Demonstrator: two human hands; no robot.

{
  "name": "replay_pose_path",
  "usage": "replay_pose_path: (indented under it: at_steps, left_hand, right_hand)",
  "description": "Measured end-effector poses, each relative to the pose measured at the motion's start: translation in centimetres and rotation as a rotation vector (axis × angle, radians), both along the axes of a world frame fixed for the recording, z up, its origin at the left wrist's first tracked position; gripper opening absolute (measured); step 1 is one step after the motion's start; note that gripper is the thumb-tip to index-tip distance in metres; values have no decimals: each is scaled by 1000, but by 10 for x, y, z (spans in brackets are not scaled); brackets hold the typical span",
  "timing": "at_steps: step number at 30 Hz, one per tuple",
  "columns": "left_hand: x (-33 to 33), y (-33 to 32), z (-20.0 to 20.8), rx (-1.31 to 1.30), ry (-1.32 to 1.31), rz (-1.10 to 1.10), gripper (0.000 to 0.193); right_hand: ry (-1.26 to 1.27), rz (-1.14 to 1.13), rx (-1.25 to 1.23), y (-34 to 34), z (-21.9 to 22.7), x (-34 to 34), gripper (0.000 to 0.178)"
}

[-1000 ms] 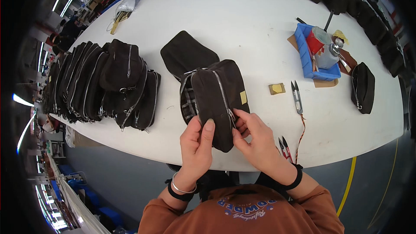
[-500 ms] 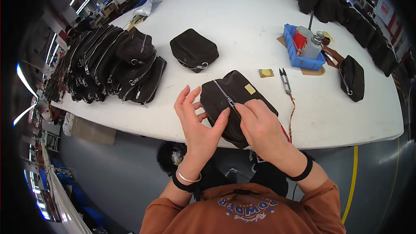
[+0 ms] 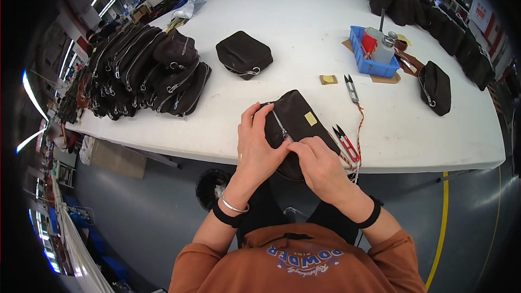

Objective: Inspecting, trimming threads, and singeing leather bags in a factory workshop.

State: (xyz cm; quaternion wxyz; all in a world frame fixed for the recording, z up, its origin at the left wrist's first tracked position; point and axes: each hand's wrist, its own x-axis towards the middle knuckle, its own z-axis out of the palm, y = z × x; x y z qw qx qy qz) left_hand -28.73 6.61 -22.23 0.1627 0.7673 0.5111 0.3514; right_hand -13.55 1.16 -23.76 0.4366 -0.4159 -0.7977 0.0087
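Pinches the small silver metal zipper pull [image 3: 285,135] in the right hand [image 3: 324,171] and rests the half-open left hand [image 3: 257,147] on the dark-brown boxy fabric pouch [image 3: 296,118], slanting lengthwise far-left to near-right on the broad white table [image 3: 217,130].

— Where could the right hand [image 3: 321,169] pass over the counter [image 3: 304,16]?
— Up the middle, between the lone pouch [image 3: 244,53] and the blue tray [image 3: 378,69], past a small yellow-topped block [image 3: 328,80]; the far stretch is open.
— What stands in the way?
— Left, the bag pile [image 3: 138,70]. Right, red scissors [image 3: 348,145] just beside the dark bag [image 3: 296,113], grey scissors [image 3: 352,91] beyond, then another pouch [image 3: 436,89] near the tray.
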Motion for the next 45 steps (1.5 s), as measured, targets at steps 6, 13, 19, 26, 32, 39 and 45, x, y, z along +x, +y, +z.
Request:
replay_pose_path:
  at_steps: [6,13,19,26,32,39,45]
  left_hand:
    - [6,3,-8,124,-25,-38,52]
    - [8,5,-8,145,-72,-24,45]
    - [-2,15,-19,202,-156,-117,22]
    - [-16,12,0,-64,-264,-246,18]
    - [-14,12,-6,-437,-551,-292,16]
    - [-6,5,-11,-242,-501,-232,34]
    - [-3,-1,-11,-91,-432,-216,40]
  right_hand:
    - [79,-167,-81,-3,2,-11,30]
    - [85,-288,-125,11,-6,-14,21]
    - [231,-227,46,19,-7,-12,20]
    - [306,-236,84,38,3,-7,20]
    - [421,-116,-248,38,8,1,16]
    - [385,-84,-497,14,18,1,14]
    - [492,-148,-524,16,13,-1,12]
